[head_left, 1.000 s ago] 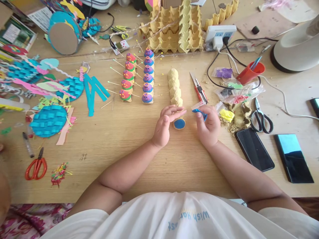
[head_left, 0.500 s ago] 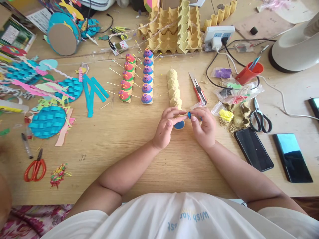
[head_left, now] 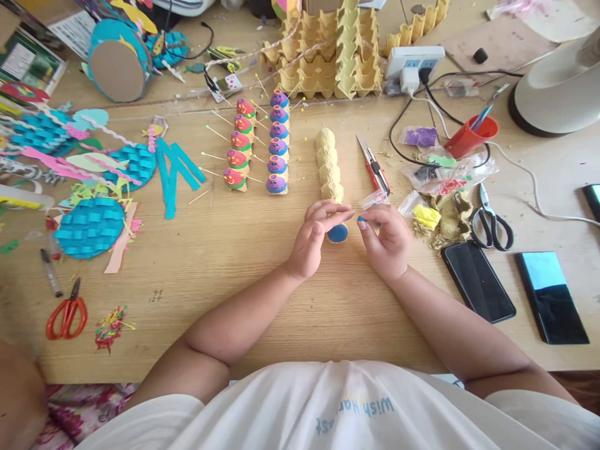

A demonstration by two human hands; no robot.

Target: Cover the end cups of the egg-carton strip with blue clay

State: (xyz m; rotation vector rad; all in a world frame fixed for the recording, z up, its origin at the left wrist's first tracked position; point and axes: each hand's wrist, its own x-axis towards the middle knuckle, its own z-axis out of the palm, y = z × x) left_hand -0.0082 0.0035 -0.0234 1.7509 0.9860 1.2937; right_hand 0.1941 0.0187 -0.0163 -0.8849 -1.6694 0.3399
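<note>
My right hand (head_left: pixel 388 240) pinches a small bit of blue modelling clay (head_left: pixel 361 219) between thumb and forefinger. Just left of it, my left hand (head_left: pixel 307 240) is open, its fingers stretched toward the clay with a small gap between. Below and between the hands lies the blue-covered end (head_left: pixel 337 234) of a strip of egg-carton cups. The strip's bare, pale yellow cups (head_left: pixel 328 162) run away from me; its join with the blue end is partly hidden by my left fingers. A red utility knife (head_left: pixel 375 172) lies to the right of the strip.
Two finished egg-carton caterpillars, one red-green (head_left: pixel 240 142) and one purple-blue (head_left: pixel 278 147), stand left of the strip. On the right are black scissors (head_left: pixel 490 225), phones (head_left: pixel 478 281), clay packets and a red cup (head_left: pixel 473 139). Another person's arm (head_left: pixel 21 394) shows at lower left.
My hands have drawn slightly apart. The blue clay, earlier touched by both hands' fingers, is now only in my right hand. The other person's arm reaches further in at lower left.
</note>
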